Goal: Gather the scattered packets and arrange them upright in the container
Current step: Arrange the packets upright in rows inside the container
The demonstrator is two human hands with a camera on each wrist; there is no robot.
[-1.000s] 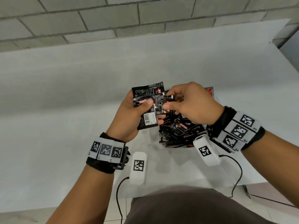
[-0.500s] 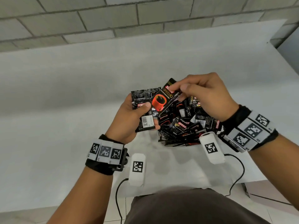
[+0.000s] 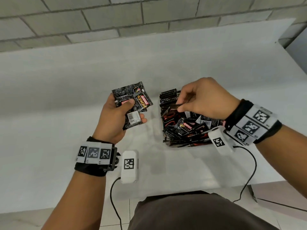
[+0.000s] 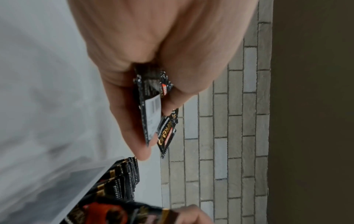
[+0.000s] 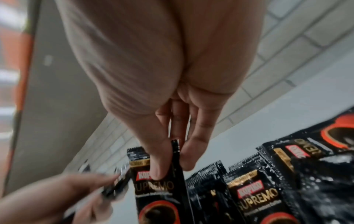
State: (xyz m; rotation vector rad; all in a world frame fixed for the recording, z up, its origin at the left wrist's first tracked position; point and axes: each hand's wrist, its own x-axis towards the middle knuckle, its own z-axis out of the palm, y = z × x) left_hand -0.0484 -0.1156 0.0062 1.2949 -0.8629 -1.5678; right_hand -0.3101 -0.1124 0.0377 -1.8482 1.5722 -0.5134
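Gripping a small stack of packets above the worktop, the left hand has drawn clear; the right hand, having delivered one, now pinches another packet in the container, so gathering continues.

The black coffee sachet that the right hand's thumb and fingers are pinching is showing "KOPIKO" in red and "SUPREMO" in gold just below the thumb tip, as is a neighbouring sachet, while "SUPREMO" is showing on the sachets under the left hand's thumb.
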